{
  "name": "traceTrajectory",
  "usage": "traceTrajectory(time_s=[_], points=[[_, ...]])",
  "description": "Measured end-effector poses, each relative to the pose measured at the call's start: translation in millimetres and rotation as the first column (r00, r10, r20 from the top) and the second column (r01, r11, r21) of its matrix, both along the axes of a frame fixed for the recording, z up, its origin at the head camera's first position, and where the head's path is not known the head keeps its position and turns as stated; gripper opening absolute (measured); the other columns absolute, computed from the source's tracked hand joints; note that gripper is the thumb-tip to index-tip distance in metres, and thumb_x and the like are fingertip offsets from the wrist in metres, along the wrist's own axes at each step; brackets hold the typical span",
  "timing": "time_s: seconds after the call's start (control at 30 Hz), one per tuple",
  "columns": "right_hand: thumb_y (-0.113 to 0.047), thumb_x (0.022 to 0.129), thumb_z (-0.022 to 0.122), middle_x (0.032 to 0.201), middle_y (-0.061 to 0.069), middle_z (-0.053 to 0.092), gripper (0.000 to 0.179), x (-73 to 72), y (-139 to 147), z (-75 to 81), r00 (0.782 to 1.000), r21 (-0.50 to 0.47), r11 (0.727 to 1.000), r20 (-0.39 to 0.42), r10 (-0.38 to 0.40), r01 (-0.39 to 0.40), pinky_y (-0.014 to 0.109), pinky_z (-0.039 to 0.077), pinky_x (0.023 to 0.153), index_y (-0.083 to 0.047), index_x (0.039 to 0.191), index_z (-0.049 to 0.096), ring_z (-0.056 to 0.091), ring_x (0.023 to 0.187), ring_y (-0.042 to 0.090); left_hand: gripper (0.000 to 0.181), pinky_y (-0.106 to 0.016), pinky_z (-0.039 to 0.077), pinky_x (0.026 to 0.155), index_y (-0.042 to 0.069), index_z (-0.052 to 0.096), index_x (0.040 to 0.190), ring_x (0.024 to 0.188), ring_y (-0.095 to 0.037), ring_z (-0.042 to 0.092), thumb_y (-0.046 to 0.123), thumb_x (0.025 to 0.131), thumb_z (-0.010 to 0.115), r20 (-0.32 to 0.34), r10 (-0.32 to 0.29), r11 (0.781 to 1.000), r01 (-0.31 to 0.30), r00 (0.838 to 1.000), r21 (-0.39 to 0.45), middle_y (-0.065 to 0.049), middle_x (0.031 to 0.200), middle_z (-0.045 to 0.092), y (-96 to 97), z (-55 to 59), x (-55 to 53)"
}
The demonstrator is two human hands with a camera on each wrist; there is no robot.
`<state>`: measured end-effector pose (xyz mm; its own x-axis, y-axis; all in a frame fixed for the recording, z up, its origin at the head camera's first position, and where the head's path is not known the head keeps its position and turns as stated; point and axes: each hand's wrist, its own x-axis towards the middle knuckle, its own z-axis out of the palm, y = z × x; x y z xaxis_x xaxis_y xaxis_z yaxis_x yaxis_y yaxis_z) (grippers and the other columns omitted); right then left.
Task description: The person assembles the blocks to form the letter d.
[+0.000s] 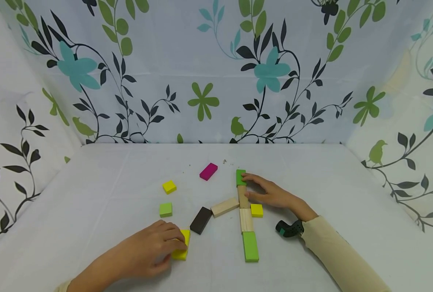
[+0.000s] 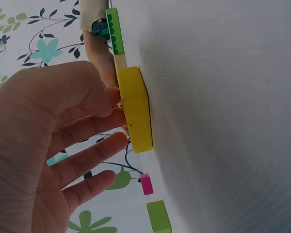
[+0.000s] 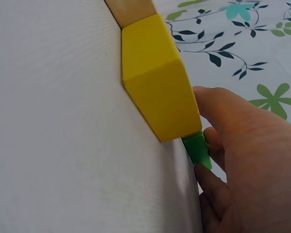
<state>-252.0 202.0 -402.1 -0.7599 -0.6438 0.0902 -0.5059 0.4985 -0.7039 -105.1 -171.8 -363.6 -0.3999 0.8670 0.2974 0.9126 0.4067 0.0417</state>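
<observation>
My left hand [image 1: 152, 247] is at a yellow block [image 1: 181, 255] lying near the front. Its fingertips rest on that block, and the left wrist view shows the fingers loosely bent and spread. Farther off, my right hand [image 1: 271, 194] touches a green block [image 1: 240, 177] at the far end of a row, its thumb by a plain wooden block [image 1: 242, 194]. Another plain wooden block [image 1: 246, 221] and a near green block [image 1: 250, 247] continue the row. Right of the row sits a small yellow block [image 1: 257, 210], large in the right wrist view.
A slanted wooden block [image 1: 225, 207] meets the row from the left, with a dark brown block [image 1: 201, 220] at its other end. Loose on the white table [image 1: 110, 194] lie a magenta block [image 1: 208, 171], a small yellow block [image 1: 169, 187] and a light green block [image 1: 166, 209].
</observation>
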Motion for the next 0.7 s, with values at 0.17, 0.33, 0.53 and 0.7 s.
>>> traceTrajectory(time_s=[0.17,0.33,0.53,0.7], points=[[-0.027,0.096,0.062,0.157,0.007,0.031,0.053,0.9,0.5,1.1,1.000,-0.002,1.000,0.006,-0.004,0.004,0.054,0.019,0.117,-0.013,0.143,0.043,0.022,0.147,0.032,0.036,-0.036,0.050,0.093,0.017,0.069,0.106,0.104,-0.012,0.057,0.005,0.073,0.072,-0.012,-0.024,1.000,0.024,1.000,0.002,0.008,0.108,0.062,2.3,-1.6,1.6],[-0.026,0.096,0.062,0.158,0.008,0.031,0.053,1.6,0.2,1.7,1.000,-0.002,1.000,0.012,-0.004,0.004,0.054,0.019,0.116,-0.012,0.143,0.044,0.022,0.147,0.032,0.041,-0.033,0.050,0.091,0.019,0.067,0.113,0.104,-0.012,0.058,0.008,0.074,0.075,-0.065,-0.050,0.999,0.051,0.997,0.015,0.009,0.108,0.063,5.0,-4.7,2.2],[-0.027,0.096,0.062,0.158,0.008,0.030,0.053,2.0,0.0,2.0,1.000,0.003,1.000,0.013,-0.009,0.009,0.055,0.019,0.116,-0.012,0.143,0.043,0.021,0.147,0.032,0.037,-0.030,0.050,0.091,0.019,0.066,0.117,0.109,-0.012,0.058,0.010,0.082,0.073,-0.023,-0.078,0.997,0.078,0.997,0.020,0.008,0.116,0.065,7.4,-4.5,2.8],[-0.027,0.096,0.062,0.158,0.007,0.030,0.053,1.8,0.1,1.3,1.000,0.001,1.000,0.012,-0.007,0.007,0.055,0.018,0.116,-0.012,0.143,0.043,0.021,0.147,0.032,0.030,-0.031,0.050,0.091,0.020,0.066,0.117,0.110,-0.012,0.058,0.015,0.088,0.070,-0.022,-0.075,0.997,0.075,0.997,0.004,0.007,0.118,0.065,10.9,-5.2,5.0]])
